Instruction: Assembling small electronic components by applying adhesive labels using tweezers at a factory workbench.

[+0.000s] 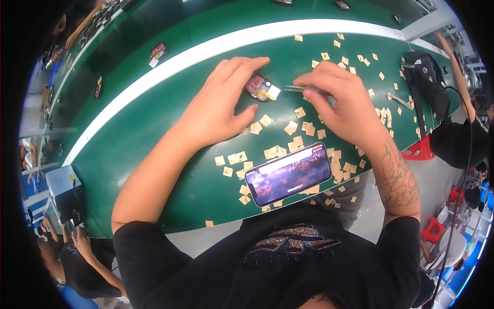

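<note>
A small red part (259,86) at upper centre is steadied by the left hand (218,105), grip apart; tweezers (298,89) are pinched in the right hand (342,100). Fine tip placement is judged next.

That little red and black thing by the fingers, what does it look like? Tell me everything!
The small red and black electronic part looks like a rounded little board with dark edges, a reddish middle and a white and yellow piece sticking out on its right side. It lies flat on the green table surface. The left hand curves around it, fingers above and thumb below, and seems to steady it. The right hand points thin metal tweezers at its white end. Finer details are too small to tell.
</note>
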A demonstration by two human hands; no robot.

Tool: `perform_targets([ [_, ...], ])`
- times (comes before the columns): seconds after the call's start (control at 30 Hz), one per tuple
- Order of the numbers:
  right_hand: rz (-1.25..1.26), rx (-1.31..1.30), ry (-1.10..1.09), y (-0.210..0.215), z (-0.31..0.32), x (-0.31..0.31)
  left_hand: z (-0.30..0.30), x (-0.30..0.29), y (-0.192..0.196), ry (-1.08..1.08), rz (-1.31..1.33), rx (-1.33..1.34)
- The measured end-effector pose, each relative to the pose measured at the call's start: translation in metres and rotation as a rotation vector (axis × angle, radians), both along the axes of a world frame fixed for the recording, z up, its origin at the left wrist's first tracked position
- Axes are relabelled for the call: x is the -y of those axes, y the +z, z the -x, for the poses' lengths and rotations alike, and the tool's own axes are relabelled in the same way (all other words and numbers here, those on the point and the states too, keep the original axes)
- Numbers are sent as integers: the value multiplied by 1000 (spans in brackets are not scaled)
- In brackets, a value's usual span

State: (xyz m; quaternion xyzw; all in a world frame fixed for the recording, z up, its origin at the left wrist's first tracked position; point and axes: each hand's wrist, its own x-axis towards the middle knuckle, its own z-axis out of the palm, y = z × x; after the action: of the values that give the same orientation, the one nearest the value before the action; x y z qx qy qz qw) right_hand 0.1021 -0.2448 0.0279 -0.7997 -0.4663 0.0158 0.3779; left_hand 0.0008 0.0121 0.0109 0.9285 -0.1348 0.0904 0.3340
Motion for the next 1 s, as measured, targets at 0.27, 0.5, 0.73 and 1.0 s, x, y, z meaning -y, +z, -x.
perform_targets([
  [0.27, 342, 282, 59, 22, 7, -40, 0, -1, -3, -1, 60, -10],
  [0.5, 351, 306, 6, 30, 15, -40, 3, 1, -4, 15, 86, 24],
  [0.73, 430, 309, 54, 26, 18, -42, 4, 1, -5, 19, 73, 48],
  [1.0, 479, 349, 37, 30, 18, -43, 5, 4, -6, 27, 93, 31],
])
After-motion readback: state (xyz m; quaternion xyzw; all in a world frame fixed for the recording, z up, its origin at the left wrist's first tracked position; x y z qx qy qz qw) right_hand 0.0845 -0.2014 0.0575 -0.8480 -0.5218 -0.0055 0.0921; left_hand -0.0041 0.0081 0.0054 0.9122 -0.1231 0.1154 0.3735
